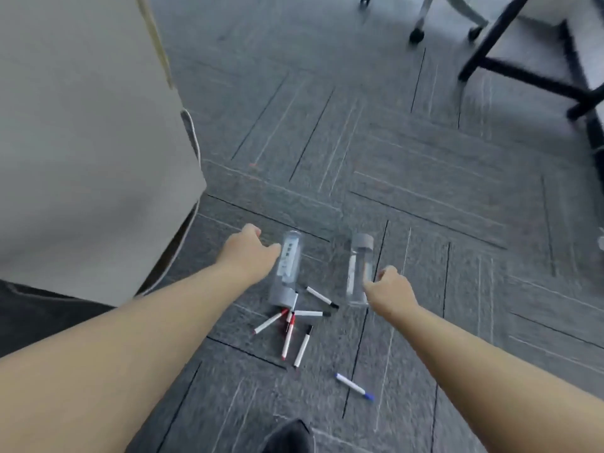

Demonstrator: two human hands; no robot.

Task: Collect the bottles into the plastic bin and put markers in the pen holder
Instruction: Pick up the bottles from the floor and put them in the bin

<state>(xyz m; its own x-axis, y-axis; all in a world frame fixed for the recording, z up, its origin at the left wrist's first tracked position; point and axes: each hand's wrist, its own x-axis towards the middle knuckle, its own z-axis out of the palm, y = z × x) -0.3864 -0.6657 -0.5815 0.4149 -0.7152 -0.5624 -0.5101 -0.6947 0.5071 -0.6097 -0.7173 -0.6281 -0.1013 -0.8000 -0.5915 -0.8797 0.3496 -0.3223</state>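
Observation:
Two clear plastic bottles with grey caps lie on the grey carpet. My left hand [253, 253] is beside the left bottle [289, 266], its thumb touching the bottle's side and its fingers curled. My right hand [390, 287] is curled against the lower right side of the right bottle [359, 268], whose cap points away from me. Just in front of the bottles lie several white markers with red and black caps [291, 331] in a loose heap. A blue-capped marker [354, 385] lies apart, nearer to me. No bin or pen holder is in view.
A large beige upholstered piece [91, 132] stands on the left, close to my left arm. A wheeled chair base [421, 27] and black table legs [529, 73] are at the far right. My dark shoe [291, 436] shows at the bottom edge.

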